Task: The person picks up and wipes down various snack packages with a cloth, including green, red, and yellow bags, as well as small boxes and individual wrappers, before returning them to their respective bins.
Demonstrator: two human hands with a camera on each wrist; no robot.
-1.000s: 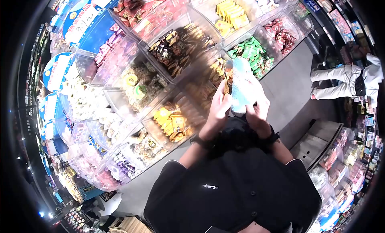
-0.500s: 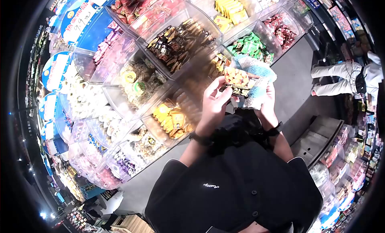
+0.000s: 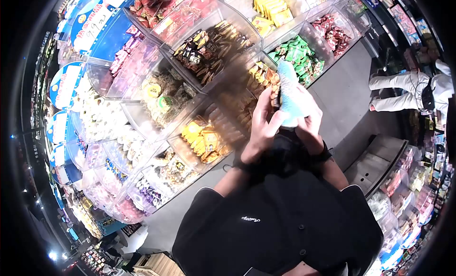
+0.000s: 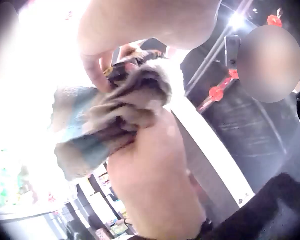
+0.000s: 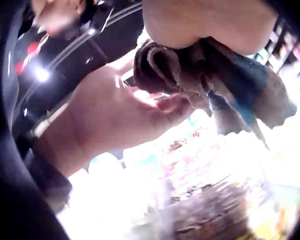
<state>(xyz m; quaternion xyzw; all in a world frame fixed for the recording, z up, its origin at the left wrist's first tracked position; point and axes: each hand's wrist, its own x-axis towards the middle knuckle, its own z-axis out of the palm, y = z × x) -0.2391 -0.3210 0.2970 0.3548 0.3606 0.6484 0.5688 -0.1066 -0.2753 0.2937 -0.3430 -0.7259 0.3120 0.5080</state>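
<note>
Grey shop floor (image 3: 339, 93) runs along the right side of a display of clear plastic bins (image 3: 205, 96) filled with small wrapped packets, while a person in white trousers (image 3: 401, 93) stands farther off to the right. Near the middle, the wearer of a black short-sleeved shirt (image 3: 280, 219) holds both hands close together in front of the body. Left hand (image 3: 262, 121): its grip is closed, thumb and fingers pinching a small brown-and-gold printed packet (image 3: 276, 96) that shows mostly edge-on against a soft blue-and-white terry cloth (image 3: 290, 97). Right hand (image 3: 309, 123): its grip is gathered round the cloth, which bunches in folds between the two palms and hangs loose beyond the fingers in the wrist views. Just beyond the cloth, on the far side, lie shiny green packets (image 3: 299, 57), with dark red packets (image 3: 331, 36) farther right. Black-and-gold packets (image 3: 213, 52) fill a bin to the far left of the hands, and orange-yellow packets (image 3: 204, 143) sit in one nearer on the left.
</note>
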